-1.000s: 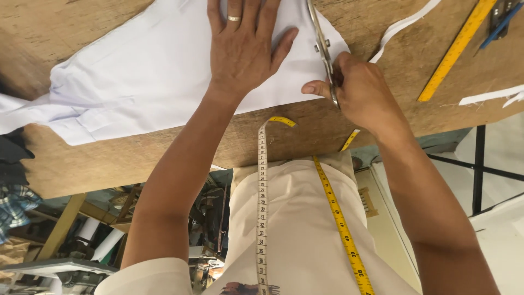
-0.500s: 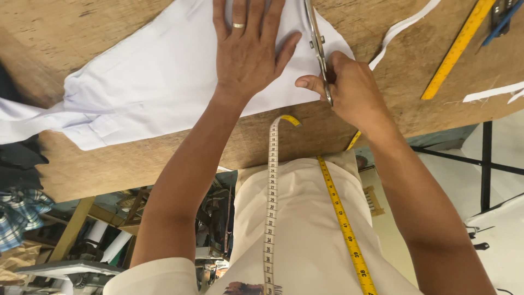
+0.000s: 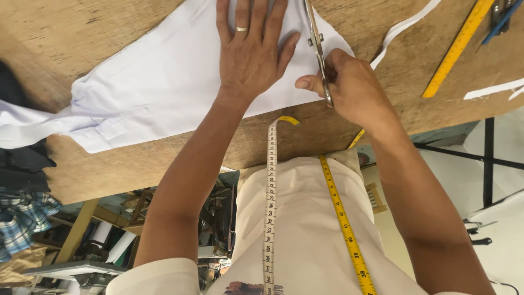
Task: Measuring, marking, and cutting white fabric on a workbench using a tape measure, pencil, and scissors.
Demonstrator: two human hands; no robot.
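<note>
**A:** Head view, looking down. What did my hands have?

**B:** Your left hand [image 3: 252,52] lay flat and unclenched, fingers spread, pressing the white fabric [image 3: 164,82] onto the wooden table [image 3: 136,158]. It grasped nothing. Your right hand [image 3: 352,87] was clenched round the handles of the scissors [image 3: 316,49], blades pointing away from you, running along the fabric's right edge, just beside your left thumb.

**A:** Where was the fabric?

**B:** Spread across the table's middle, reaching left past the table edge. A thin white offcut strip [image 3: 406,24] lay right of the blades, apart from the main piece.

**A:** How to cut well?

**B:** My judgement: keep the flat palm near the cut line w/ the thumb clear of the blades, lower blade riding the table, long even strokes, fabric taut w/o bunching.

**A:** Anything else?

**B:** A tape measure [image 3: 270,207] hung round your neck, down your cream shirt. A yellow ruler [image 3: 456,49] lay on the table far right.
</note>
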